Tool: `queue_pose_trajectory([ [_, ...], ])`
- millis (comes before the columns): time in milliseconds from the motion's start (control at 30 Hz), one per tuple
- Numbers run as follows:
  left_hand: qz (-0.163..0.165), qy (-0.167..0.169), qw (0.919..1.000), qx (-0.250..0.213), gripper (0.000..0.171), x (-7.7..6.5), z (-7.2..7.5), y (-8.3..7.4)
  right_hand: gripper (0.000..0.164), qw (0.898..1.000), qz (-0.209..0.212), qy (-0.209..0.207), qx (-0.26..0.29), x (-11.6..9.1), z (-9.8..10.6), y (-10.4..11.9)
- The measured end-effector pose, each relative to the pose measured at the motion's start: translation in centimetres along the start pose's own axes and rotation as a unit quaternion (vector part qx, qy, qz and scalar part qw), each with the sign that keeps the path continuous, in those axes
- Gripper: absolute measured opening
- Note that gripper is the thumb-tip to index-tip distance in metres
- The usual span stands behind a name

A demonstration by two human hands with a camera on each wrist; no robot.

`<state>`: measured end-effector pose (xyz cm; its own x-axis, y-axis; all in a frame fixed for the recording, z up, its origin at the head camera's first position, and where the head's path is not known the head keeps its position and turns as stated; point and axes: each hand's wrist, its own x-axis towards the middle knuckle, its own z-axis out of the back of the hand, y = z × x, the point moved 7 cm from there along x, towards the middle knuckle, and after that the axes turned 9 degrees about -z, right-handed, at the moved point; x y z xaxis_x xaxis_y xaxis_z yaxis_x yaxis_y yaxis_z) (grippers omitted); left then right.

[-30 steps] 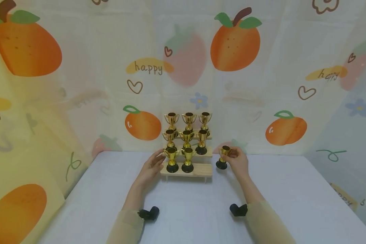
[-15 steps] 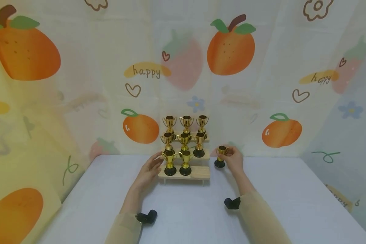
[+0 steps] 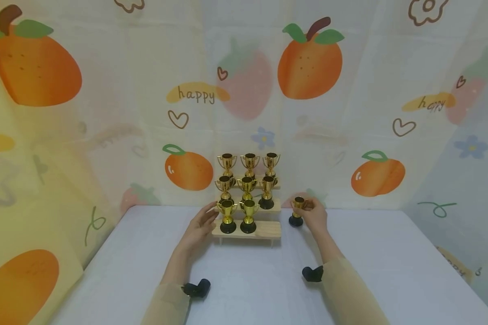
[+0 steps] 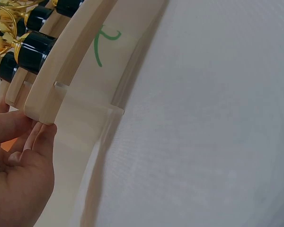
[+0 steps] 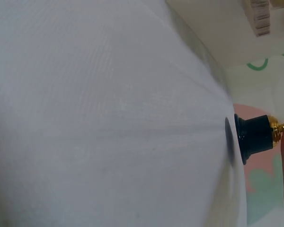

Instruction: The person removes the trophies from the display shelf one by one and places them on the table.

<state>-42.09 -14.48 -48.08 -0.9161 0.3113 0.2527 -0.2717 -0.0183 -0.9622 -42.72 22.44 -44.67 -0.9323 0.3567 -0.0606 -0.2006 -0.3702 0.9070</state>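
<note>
Little had moved since half a second earlier: the held trophy (image 3: 296, 220) had dipped very slightly against the shelf, while the whole scene had shifted a touch in the head view. That trophy, a gold cup with a black base, stood upright near the right end of the shelf, apart from it and above the white tablecloth (image 3: 244, 275). In the right wrist view its base was right next to the cloth; whether the two touched could not be told.

The right hand (image 3: 316, 214) pinched the trophy from its right side, thumb and fingers closed about the cup and stem. The left hand (image 3: 201, 225), well apart from the right, lay against the opposite end of the shelf; its fingers were loosely bent, and in the left wrist view the fingertips touched the end of the front wooden board.

The three-tiered wooden shelf (image 3: 268, 230) carried eight more trophies, all upright. Two front-row trophies (image 3: 248, 215) took the left and middle of the lowest board, three middle-row trophies (image 3: 266, 192) stood on the next, and three top-row trophies (image 3: 250, 161) lined the highest.

Both forearms wore beige sleeves (image 3: 351, 289), each with a black device (image 3: 197, 289) at the wrist. Behind the table hung a pale backdrop (image 3: 329, 174), printed with oranges, faded strawberries, blue flowers, outlined hearts and the word "happy".
</note>
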Motion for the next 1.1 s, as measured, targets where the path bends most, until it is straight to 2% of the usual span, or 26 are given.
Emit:
queue_pose_trajectory([
  [367,0.003,-0.001,1.0000,0.005,0.064,-0.1,0.0,0.0,0.048,1.000,-0.012,0.003,0.003,-0.3,0.3,-1.1],
  [667,0.002,-0.005,0.9999,0.014,0.064,-0.1,-0.1,-0.5,0.048,1.000,-0.012,-0.006,-0.002,-0.3,0.3,-1.2],
  [1100,-0.001,-0.003,0.9999,0.014,0.064,0.0,-0.1,-0.3,0.051,1.000,-0.013,-0.003,0.000,-0.4,0.2,-1.6],
])
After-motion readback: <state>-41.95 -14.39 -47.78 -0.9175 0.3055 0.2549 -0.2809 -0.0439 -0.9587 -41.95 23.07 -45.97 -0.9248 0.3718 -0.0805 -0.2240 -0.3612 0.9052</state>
